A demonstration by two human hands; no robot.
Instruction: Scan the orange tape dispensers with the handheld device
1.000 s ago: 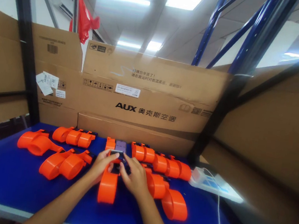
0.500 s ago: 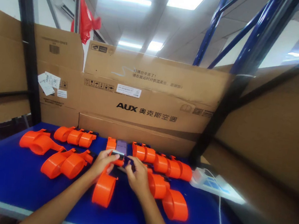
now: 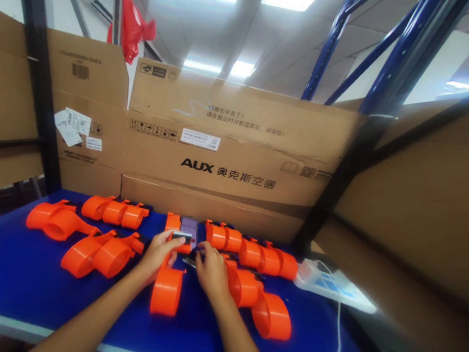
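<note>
My left hand (image 3: 158, 252) and my right hand (image 3: 209, 267) meet over an orange plastic piece (image 3: 166, 291) with a round loop end, lying on the blue table (image 3: 15, 281). My left fingers pinch a small dark part with a light top (image 3: 182, 237) at the far end of that piece. My right fingers are pinched on a small dark bit (image 3: 196, 252) beside it. Just beyond stands a phone-like screen (image 3: 190, 226) on another orange piece.
Several more orange pieces lie around: left (image 3: 96, 252), far left (image 3: 49, 217), back (image 3: 114, 211), right (image 3: 257, 255) and near right (image 3: 270, 314). A white power strip with a cable (image 3: 324, 279) sits at the right. Cardboard boxes (image 3: 228, 158) wall the table's back and sides.
The orange piece's looped end swung slightly left, then back to straight. My hands stayed at its far end, the left pinching the small dark part a little higher.
</note>
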